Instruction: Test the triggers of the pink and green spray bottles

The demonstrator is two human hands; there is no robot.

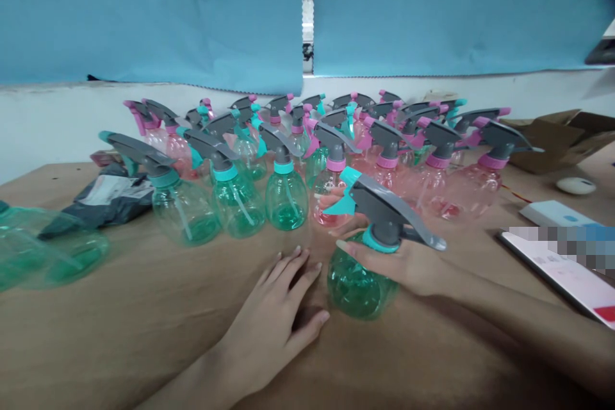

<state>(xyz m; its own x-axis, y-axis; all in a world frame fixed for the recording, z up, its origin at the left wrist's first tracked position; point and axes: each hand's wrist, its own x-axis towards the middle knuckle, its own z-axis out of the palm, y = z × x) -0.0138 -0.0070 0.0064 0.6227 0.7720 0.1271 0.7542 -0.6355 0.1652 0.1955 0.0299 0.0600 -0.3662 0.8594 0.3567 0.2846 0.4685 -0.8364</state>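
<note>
My right hand (384, 262) is wrapped round a green spray bottle (358, 291) with a turquoise collar and a grey trigger head, just above or on the table; I cannot tell which. Its nozzle points to the left and away from me. My left hand (283, 307) lies with fingers spread on the wooden table, to the left of that bottle, and holds nothing. Beyond both hands a green spray bottle (287, 198) and a pink spray bottle (336, 189) stand upright in the front of a crowded group.
Several more green and pink spray bottles fill the back of the table (158, 314). Green bottles (72, 250) lie at the left edge, beside a dark plastic package (113, 195). On the right are a cardboard box (557, 141), a white mouse (575, 186) and a tablet-like screen (552, 269).
</note>
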